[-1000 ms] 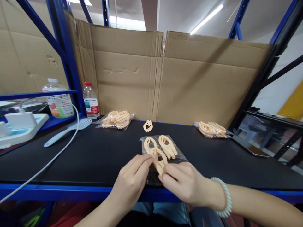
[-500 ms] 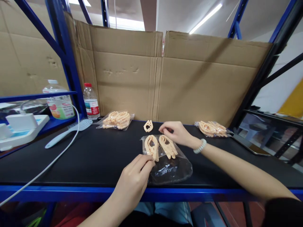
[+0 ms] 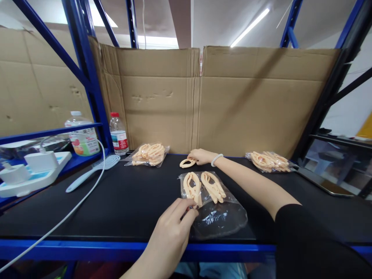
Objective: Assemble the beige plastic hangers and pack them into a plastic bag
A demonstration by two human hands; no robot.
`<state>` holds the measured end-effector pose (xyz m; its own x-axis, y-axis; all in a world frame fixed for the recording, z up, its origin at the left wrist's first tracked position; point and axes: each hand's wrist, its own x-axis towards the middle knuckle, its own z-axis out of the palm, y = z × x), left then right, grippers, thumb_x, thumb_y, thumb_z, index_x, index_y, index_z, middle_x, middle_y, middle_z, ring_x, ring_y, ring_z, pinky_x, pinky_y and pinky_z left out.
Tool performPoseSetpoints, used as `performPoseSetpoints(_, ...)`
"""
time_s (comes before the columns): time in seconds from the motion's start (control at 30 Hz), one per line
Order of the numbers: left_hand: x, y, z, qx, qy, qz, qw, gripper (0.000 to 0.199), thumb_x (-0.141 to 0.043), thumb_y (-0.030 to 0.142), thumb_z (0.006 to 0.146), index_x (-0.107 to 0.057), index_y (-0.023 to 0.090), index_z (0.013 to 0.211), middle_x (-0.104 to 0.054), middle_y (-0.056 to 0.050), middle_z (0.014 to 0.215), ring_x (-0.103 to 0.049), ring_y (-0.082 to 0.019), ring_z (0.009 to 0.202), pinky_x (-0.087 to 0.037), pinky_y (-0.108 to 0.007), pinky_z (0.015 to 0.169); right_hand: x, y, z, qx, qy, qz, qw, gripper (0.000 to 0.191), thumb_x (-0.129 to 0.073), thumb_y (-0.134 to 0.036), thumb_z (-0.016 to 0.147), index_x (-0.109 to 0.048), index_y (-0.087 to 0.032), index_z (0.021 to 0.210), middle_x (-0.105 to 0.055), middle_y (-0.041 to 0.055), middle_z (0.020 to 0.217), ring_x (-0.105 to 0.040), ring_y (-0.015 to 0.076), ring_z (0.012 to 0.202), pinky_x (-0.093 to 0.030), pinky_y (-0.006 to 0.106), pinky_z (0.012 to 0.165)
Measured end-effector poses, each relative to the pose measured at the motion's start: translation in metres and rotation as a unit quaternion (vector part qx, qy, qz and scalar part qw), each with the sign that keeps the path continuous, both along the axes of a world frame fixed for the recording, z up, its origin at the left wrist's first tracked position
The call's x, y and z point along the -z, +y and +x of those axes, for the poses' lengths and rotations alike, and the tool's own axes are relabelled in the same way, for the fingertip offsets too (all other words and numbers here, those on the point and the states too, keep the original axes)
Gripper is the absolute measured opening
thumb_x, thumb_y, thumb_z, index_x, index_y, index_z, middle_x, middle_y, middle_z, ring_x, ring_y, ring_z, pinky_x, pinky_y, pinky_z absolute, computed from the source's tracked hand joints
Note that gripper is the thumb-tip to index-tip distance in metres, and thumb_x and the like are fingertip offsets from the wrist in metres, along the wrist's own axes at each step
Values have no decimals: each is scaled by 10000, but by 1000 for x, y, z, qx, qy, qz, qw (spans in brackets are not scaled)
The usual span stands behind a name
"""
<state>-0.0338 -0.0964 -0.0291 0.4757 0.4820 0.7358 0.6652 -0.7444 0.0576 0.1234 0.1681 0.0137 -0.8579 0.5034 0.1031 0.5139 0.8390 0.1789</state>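
In front of me a clear plastic bag point(image 3: 222, 221) lies flat with peach plastic clips in it, in a left stack point(image 3: 192, 186) and a right stack point(image 3: 213, 186). My left hand point(image 3: 176, 224) is closed in a pinch on the bag's left side, at the lower end of the left stack. Farther back, my right hand point(image 3: 202, 156) reaches over the table, its fingers closed on the right end of a single loose peach plastic clip point(image 3: 187, 163). That clip's oval loop points left, and my fingers hide its other end.
Filled bags of clips stand at the back left point(image 3: 148, 154) and back right point(image 3: 269, 161). On the left are a hairbrush point(image 3: 93, 170), a white cable point(image 3: 84, 197), a power strip point(image 3: 37, 174) and a red-capped bottle point(image 3: 118, 135). A phone-like slab point(image 3: 325, 182) lies far right. Cardboard point(image 3: 162, 108) walls the back.
My right hand has moved forward and left from above the bag and taken hold of the loose clip, which has turned. My left hand stays at the bag. The view has shifted slightly.
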Motion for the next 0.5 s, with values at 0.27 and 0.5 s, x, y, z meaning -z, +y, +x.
performPoseSetpoints(0.27,1,2,0,-3,12,18,1000,332,-375,-48,776,-593,153,925,-612,-103,1023,-588,-203,869,-544,-341,756,-16,-55,66,-26,137,1,990,240,-424,-136,911,-650,-119,989,-653,94,925,-602,163,862,-472,302,803)
performPoseSetpoints(0.5,0,3,1,-1,38,38,999,420,-375,-60,777,-579,125,1094,-612,-117,1081,-583,-214,935,-541,-382,816,-49,-183,106,4,353,114,929,172,-543,-200,881,-609,-173,1038,-646,40,873,-601,124,719,-494,231,633)
